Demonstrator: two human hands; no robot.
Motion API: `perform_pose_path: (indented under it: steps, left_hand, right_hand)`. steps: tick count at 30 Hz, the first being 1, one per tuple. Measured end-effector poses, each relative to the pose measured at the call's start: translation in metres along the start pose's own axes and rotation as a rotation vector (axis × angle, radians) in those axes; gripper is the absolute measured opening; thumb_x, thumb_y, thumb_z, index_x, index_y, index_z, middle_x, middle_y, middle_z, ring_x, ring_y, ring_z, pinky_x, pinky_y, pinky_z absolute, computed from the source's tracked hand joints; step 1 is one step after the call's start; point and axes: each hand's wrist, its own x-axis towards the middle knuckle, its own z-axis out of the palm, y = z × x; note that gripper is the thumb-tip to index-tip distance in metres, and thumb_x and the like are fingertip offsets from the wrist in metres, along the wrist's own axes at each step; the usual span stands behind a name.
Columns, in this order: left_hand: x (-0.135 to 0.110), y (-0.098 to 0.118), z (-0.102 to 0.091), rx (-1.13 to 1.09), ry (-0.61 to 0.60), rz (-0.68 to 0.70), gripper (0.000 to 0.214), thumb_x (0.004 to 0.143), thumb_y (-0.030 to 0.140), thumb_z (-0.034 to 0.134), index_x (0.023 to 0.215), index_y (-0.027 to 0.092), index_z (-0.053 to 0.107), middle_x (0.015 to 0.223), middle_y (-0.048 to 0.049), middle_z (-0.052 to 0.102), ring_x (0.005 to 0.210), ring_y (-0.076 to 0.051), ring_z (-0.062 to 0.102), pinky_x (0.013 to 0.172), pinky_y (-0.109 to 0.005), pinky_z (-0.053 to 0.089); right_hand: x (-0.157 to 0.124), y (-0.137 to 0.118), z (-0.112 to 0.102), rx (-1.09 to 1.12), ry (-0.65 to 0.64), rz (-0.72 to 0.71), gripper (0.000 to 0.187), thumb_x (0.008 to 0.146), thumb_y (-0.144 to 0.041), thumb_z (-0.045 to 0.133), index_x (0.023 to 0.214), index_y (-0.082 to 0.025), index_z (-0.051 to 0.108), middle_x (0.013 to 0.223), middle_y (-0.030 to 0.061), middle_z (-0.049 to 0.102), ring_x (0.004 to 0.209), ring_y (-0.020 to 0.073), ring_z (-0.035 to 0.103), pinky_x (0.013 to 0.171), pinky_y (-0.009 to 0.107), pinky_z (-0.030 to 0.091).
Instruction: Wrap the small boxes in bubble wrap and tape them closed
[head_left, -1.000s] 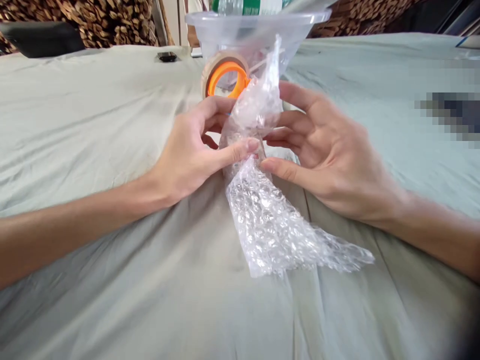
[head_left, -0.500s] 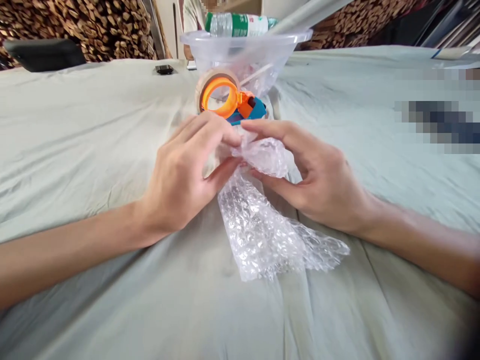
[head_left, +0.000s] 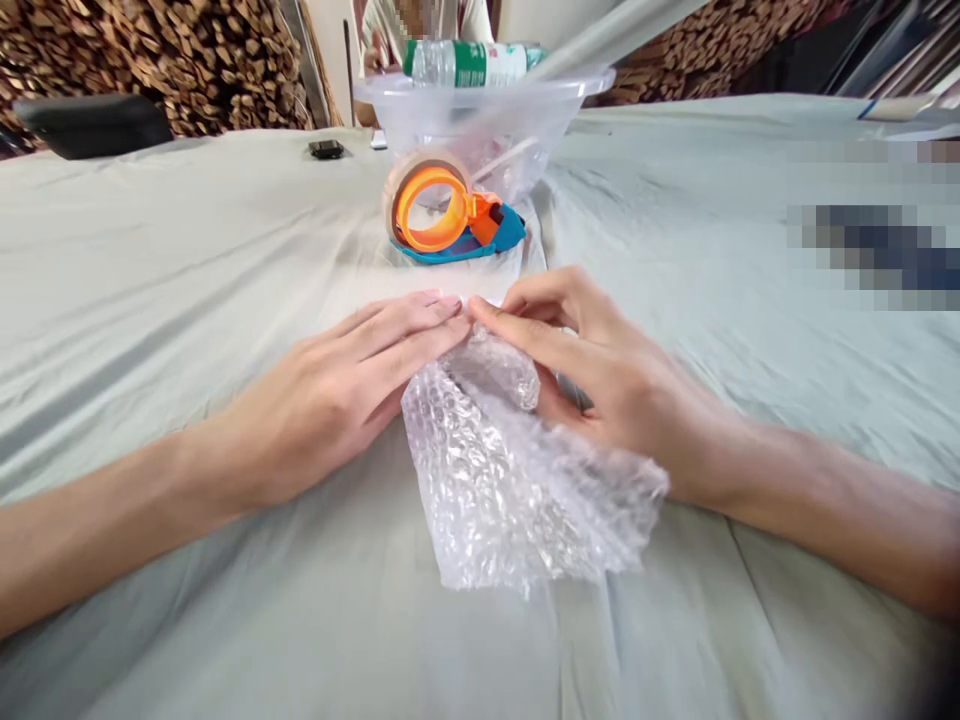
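Note:
A crumpled sheet of clear bubble wrap [head_left: 495, 490] lies in front of me, its far end bunched up and its loose end spread towards me. My left hand [head_left: 345, 385] holds the far left part of the bunch, fingers straight and together on top, the thumb mostly hidden beneath. On the other side my right hand [head_left: 600, 360] grips the bunched end, index finger pressed on its top and thumb low at its side. The fingertips of both hands nearly meet. Whether anything is wrapped inside the bunch I cannot tell.
Beyond my hands stands a blue and orange tape dispenser [head_left: 457, 215] with a tape roll. Behind it is a clear plastic basin [head_left: 480, 115] with a green-labelled bottle [head_left: 472, 63] across its rim. A small black device [head_left: 325, 149] lies farther left. A person [head_left: 427, 25] is behind the basin.
The bunched wrap has come lower and nearer to me. My left fingers have flattened from a pinch over its edge, and my right index finger has moved onto its top.

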Motion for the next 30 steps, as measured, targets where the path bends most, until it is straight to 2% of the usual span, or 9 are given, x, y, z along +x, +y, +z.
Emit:
perform_pose_path:
  steps: [4,7,10,12,14,19,24,26,30]
  left_hand:
    - [0.002,0.0,0.004,-0.004,0.089,-0.009,0.046,0.11,0.014,0.065,0.154,0.027,0.068,0.152,-0.0129,0.076,0.148,-0.03,0.072,0.127,-0.047,0.064]
    - [0.007,0.003,0.005,0.004,0.141,-0.017,0.035,0.11,0.022,0.073,0.144,0.028,0.073,0.144,-0.0121,0.08,0.139,-0.03,0.076,0.12,-0.048,0.067]
    - [0.015,0.007,0.007,-0.059,0.174,-0.083,0.014,0.111,0.031,0.076,0.124,0.031,0.078,0.131,-0.0076,0.083,0.125,-0.027,0.081,0.108,-0.046,0.07]
    - [0.02,0.009,0.009,-0.086,0.214,-0.131,0.004,0.108,0.034,0.081,0.109,0.03,0.079,0.125,-0.0057,0.083,0.117,-0.026,0.081,0.102,-0.045,0.069]
    - [0.024,0.01,0.01,-0.113,0.24,-0.195,0.011,0.105,0.035,0.085,0.098,0.03,0.079,0.122,-0.0041,0.083,0.114,-0.025,0.08,0.1,-0.045,0.067]
    - [0.027,0.013,0.009,-0.241,0.251,-0.299,0.02,0.104,0.043,0.085,0.089,0.032,0.078,0.117,-0.0011,0.084,0.109,-0.027,0.078,0.103,-0.05,0.063]
    - [0.028,0.014,0.008,-0.232,0.261,-0.33,0.025,0.108,0.046,0.081,0.089,0.031,0.075,0.112,0.0011,0.083,0.105,-0.022,0.076,0.1,-0.043,0.062]
    - [0.029,0.01,0.011,-0.233,0.29,-0.279,0.024,0.107,0.04,0.082,0.088,0.028,0.074,0.109,0.0004,0.082,0.1,-0.02,0.076,0.095,-0.038,0.064]
    - [0.027,-0.003,0.019,-0.183,0.387,-0.016,0.017,0.106,0.024,0.082,0.092,0.022,0.072,0.104,-0.0035,0.081,0.092,-0.016,0.076,0.083,-0.029,0.064]
  right_hand:
    - [-0.002,0.003,-0.002,-0.033,-0.059,-0.053,0.072,0.105,-0.01,0.051,0.176,-0.026,0.049,0.16,0.0159,0.056,0.153,0.0312,0.062,0.129,0.052,0.059]
    - [0.0,0.001,-0.005,-0.013,-0.065,-0.035,0.067,0.105,-0.016,0.061,0.171,-0.029,0.053,0.156,0.0124,0.058,0.148,0.0297,0.065,0.128,0.049,0.059]
    - [0.003,-0.005,-0.005,0.089,-0.065,0.069,0.038,0.107,-0.026,0.062,0.145,-0.032,0.068,0.147,0.0087,0.064,0.123,0.026,0.075,0.106,0.041,0.071]
    - [0.006,-0.009,-0.004,0.118,-0.046,0.131,0.017,0.108,-0.031,0.06,0.121,-0.03,0.071,0.141,0.0075,0.067,0.107,0.0243,0.076,0.092,0.04,0.072]
    - [0.008,-0.012,-0.002,0.097,-0.011,0.166,0.009,0.108,-0.032,0.061,0.109,-0.029,0.07,0.135,0.0061,0.068,0.102,0.0243,0.074,0.086,0.04,0.071]
    - [0.011,-0.009,0.0,0.001,0.003,0.079,0.005,0.105,-0.029,0.068,0.11,-0.029,0.07,0.126,0.0065,0.069,0.101,0.025,0.073,0.083,0.039,0.065]
    - [0.013,-0.008,0.001,-0.117,0.069,0.001,0.013,0.112,-0.03,0.059,0.102,-0.027,0.067,0.12,0.0071,0.073,0.097,0.0229,0.074,0.077,0.036,0.062]
    - [0.014,-0.008,0.001,-0.164,0.097,-0.012,0.017,0.114,-0.029,0.057,0.099,-0.027,0.064,0.12,0.0057,0.075,0.092,0.0199,0.073,0.074,0.034,0.061]
    - [0.016,-0.005,0.001,-0.151,0.121,-0.139,0.009,0.111,-0.019,0.065,0.104,-0.023,0.065,0.121,0.0081,0.075,0.095,0.0162,0.074,0.078,0.03,0.061]
